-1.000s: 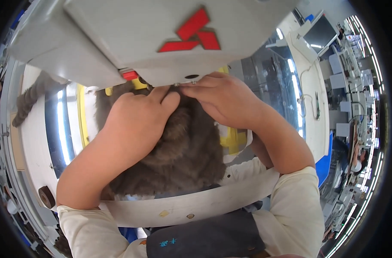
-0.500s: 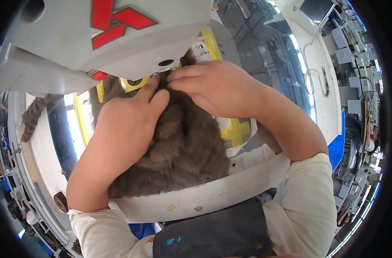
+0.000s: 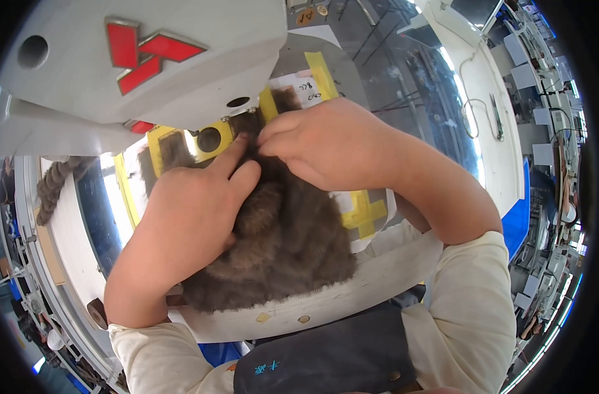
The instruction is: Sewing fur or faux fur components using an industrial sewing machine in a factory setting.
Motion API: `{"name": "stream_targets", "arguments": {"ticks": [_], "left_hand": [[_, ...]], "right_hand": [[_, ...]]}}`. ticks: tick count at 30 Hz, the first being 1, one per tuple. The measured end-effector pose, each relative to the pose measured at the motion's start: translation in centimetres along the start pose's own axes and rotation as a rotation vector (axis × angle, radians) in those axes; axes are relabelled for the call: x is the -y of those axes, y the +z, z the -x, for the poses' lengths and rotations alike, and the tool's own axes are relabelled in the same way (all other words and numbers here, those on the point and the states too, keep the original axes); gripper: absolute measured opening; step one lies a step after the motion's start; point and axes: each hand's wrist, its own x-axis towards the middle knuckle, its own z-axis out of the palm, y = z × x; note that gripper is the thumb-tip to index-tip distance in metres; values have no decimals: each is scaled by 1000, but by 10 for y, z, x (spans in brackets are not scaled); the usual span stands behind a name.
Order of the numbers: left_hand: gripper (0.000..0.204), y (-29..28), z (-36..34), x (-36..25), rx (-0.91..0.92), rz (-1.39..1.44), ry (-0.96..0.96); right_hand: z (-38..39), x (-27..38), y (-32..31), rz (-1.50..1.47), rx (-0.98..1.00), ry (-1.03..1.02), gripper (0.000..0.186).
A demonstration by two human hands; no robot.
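A thick brown fur piece (image 3: 293,243) lies bunched beneath the grey head of a sewing machine (image 3: 201,85). My left hand (image 3: 188,220) rests on its left side, index finger stretched toward the machine's foot area and thumb apart. The other left fingers curl down around the fur and are partly hidden. From the right, my right hand (image 3: 335,144) pinches the fur between thumb and fingertips, close to the left index finger. Just past the fingertips, the fur runs under a small metal part (image 3: 239,115) of the machine; the needle cannot be made out.
Yellow tape (image 3: 363,213) and white paper (image 3: 306,88) cover parts of the work surface. A padded white front edge (image 3: 247,326) runs before me. Rolled brown fur (image 3: 53,187) lies at the left. On the right table are thread snips (image 3: 496,118). A blue bin (image 3: 517,220) stands below.
Both hands and the fur have shifted slightly toward me, away from the machine head. More of the fur under the machine shows. The view has tilted a little; both hands keep nearly the same pose.
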Motion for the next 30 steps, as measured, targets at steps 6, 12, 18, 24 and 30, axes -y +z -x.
{"name": "stream_targets", "arguments": {"ticks": [6,12,18,24,30], "left_hand": [[73,3,-1,-1,39,60,-29],[75,-5,-2,-7,61,17,-74],[77,-8,5,-14,45,-63,-51],[77,1,9,-8,16,-132,-12],[88,7,18,-4,-60,-59,72]], "right_hand": [[2,-4,-8,91,91,45,27],[3,-8,0,59,100,-7,29],[-2,1,-2,66,64,2,28],[-2,6,4,51,6,62,29],[7,14,6,101,38,126,31]]}}
